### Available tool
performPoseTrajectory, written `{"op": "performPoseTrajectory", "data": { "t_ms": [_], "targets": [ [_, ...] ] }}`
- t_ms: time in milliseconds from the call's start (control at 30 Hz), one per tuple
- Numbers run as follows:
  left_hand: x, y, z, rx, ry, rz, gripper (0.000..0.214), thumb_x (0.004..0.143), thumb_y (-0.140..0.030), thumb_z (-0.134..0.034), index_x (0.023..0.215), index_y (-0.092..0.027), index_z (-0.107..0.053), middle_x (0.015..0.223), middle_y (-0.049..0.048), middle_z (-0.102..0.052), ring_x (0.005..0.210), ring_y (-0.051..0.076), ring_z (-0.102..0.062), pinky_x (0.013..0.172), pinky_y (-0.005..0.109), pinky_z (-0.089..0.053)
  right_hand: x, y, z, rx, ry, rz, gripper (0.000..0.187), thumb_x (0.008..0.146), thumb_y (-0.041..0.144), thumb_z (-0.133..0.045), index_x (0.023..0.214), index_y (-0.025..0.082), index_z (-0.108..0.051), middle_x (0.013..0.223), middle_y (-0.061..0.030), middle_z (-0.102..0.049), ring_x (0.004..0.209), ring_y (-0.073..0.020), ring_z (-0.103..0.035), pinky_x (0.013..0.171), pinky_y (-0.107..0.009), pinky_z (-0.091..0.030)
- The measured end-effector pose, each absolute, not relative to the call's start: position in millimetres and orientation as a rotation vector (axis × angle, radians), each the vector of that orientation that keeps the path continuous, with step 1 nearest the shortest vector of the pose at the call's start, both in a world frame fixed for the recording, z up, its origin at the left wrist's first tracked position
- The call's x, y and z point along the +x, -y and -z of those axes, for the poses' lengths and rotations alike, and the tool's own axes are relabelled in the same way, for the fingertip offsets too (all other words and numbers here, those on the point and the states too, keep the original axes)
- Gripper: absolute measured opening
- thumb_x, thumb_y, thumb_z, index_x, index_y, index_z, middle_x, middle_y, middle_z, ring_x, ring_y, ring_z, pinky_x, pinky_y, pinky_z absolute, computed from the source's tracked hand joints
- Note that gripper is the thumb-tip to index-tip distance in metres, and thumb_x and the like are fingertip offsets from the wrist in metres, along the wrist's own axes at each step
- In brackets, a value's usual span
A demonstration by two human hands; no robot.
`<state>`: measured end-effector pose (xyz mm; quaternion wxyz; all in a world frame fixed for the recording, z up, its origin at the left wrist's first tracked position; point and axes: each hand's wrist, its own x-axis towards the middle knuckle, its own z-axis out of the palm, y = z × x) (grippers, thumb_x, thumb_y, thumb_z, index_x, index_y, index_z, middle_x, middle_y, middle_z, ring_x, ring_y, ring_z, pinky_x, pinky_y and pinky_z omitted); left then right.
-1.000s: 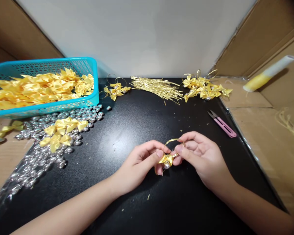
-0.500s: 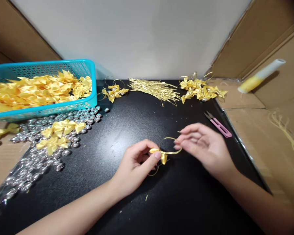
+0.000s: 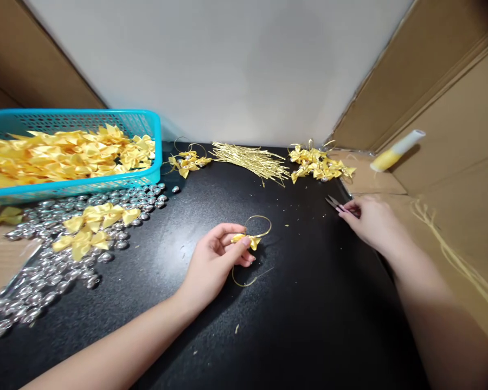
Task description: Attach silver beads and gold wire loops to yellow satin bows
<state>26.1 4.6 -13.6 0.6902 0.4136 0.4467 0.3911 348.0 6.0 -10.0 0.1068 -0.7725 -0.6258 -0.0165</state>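
Note:
Between thumb and fingers, my left hand [image 3: 222, 252] pinches a yellow ribbon bow [image 3: 252, 241] over the middle of the black table. A gold cord [image 3: 268, 221] makes a loop above the bow, and a thin loose end curls out below my fingers. Off to the right, my right hand [image 3: 368, 219] has its fingers closed around the pink handles of small thread snips [image 3: 334, 203]. The blades stick out to the left, close to the tabletop, and most of the handle is covered by my hand.
A blue basket [image 3: 156, 141] of yellow bows stands back left, with silver beads [image 3: 44, 276] and several bows before it. Along the wall lie gold cords [image 3: 250, 161] between two piles of finished bows [image 3: 321, 162]. A yellow-white tube [image 3: 396, 151] and loose strands [image 3: 443, 238] are at right.
My right hand has left the cord loop, moved right and taken hold of the snips. My left hand still holds the bow, slightly further left in view.

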Motion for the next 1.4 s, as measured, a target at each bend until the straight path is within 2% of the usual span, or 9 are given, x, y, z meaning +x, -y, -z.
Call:
{"op": "performPoseTrajectory", "data": {
  "t_ms": [133,233,300,400,433,500,567,800,1400],
  "targets": [
    [25,-4,15,0.876,-0.964,-0.860,0.039,0.069,-0.025,-0.081,0.095,-0.015,-0.054,0.074,0.0017,-0.072,0.061,0.012,-0.069,0.060,0.021,-0.056,345,-11,11,-2.190,1.833,0.063,0.016,0.079,0.019,-0.050,0.066,0.019,-0.059,0.071,-0.0123,-0.065,0.066,-0.0256,-0.060,0.064,-0.040,-0.046],
    [25,-4,16,0.844,-0.952,-0.856,0.041,0.066,-0.022,-0.082,0.093,-0.015,-0.053,0.074,0.0019,-0.073,0.062,0.012,-0.070,0.060,0.020,-0.057,336,-9,0,-2.140,1.639,0.010,0.022,0.084,0.030,-0.051,0.063,0.023,-0.047,0.062,-0.0091,-0.059,0.059,-0.0236,-0.056,0.059,-0.038,-0.043],
    [26,-4,15,0.830,-0.951,-0.854,0.040,0.065,-0.021,-0.083,0.091,-0.014,-0.054,0.073,0.0014,-0.072,0.062,0.011,-0.070,0.060,0.019,-0.056,323,-2,-13,-2.070,1.576,-0.112,0.024,0.091,0.042,-0.046,0.073,0.025,-0.044,0.065,-0.0060,-0.059,0.054,-0.0191,-0.054,0.053,-0.033,-0.041],
    [27,-3,14,0.829,-0.951,-0.840,0.036,0.065,-0.023,-0.084,0.088,-0.013,-0.057,0.071,0.0013,-0.072,0.060,0.011,-0.070,0.059,0.019,-0.056,294,18,-31,-1.647,1.533,-0.640,0.025,0.095,0.051,-0.039,0.090,0.027,-0.041,0.057,0.0037,-0.053,0.045,-0.0146,-0.048,0.045,-0.027,-0.039],
    [27,-3,13,0.834,-0.952,-0.835,0.035,0.065,-0.023,-0.084,0.086,-0.013,-0.058,0.070,0.0012,-0.071,0.060,0.012,-0.070,0.058,0.019,-0.056,283,24,-35,-1.568,1.656,-0.692,0.023,0.096,0.049,-0.038,0.097,0.027,-0.044,0.058,0.0040,-0.053,0.048,-0.0151,-0.050,0.046,-0.026,-0.041],
    [27,-2,13,0.849,-0.957,-0.826,0.033,0.065,-0.024,-0.083,0.084,-0.013,-0.059,0.069,0.0009,-0.071,0.059,0.012,-0.069,0.057,0.019,-0.055,262,34,-39,-1.543,2.012,-0.723,0.023,0.099,0.042,-0.036,0.102,0.026,-0.052,0.078,-0.0013,-0.065,0.066,-0.0162,-0.062,0.056,-0.027,-0.046],
    [27,-1,13,0.881,-0.967,-0.827,0.030,0.066,-0.023,-0.083,0.083,-0.012,-0.061,0.068,0.0007,-0.070,0.059,0.011,-0.069,0.056,0.018,-0.055,246,39,-38,-1.519,2.258,-0.614,0.025,0.099,0.035,-0.035,0.099,0.025,-0.058,0.085,-0.0019,-0.068,0.074,-0.0168,-0.064,0.063,-0.028,-0.047],
    [28,4,12,1.034,-1.015,-0.801,0.023,0.069,-0.023,-0.080,0.079,-0.013,-0.062,0.068,0.0025,-0.071,0.059,0.011,-0.068,0.056,0.018,-0.054,233,36,-26,-1.596,2.391,-0.039,0.026,0.095,0.036,-0.045,0.097,0.021,-0.066,0.077,-0.0024,-0.067,0.070,-0.0193,-0.063,0.059,-0.029,-0.040],
    [26,6,13,1.096,-1.017,-0.784,0.022,0.070,-0.026,-0.079,0.077,-0.014,-0.062,0.070,0.0029,-0.071,0.062,0.012,-0.068,0.058,0.020,-0.054,227,38,-24,-1.622,2.398,0.042,0.030,0.096,0.033,-0.044,0.086,0.020,-0.069,0.070,-0.0011,-0.066,0.065,-0.0168,-0.062,0.055,-0.030,-0.031]
  ]
}}
